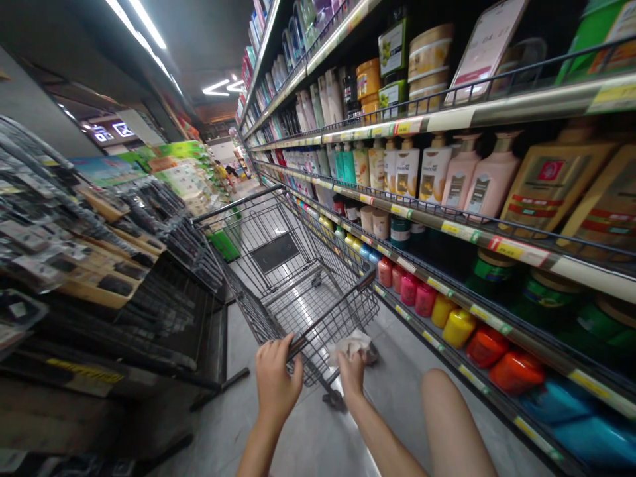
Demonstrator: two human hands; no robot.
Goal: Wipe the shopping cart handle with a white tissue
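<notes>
An empty black wire shopping cart (298,305) stands in front of me in the aisle. My left hand (275,371) is wrapped round the near left corner of its top rail. Lower and to the right, my right hand (352,376) grips a crumpled whitish cloth or tissue (354,344) against the near end of the basket; which of the two it is I cannot tell. A black caster wheel (334,399) shows below, close to my right wrist.
Shelves (467,232) of shampoo bottles and jars run along the right, with a knee (437,391) beside them. Racks of packaged goods (114,265) line the left, their base legs (223,387) jutting onto the grey floor. The aisle (238,189) continues ahead past green stacked goods.
</notes>
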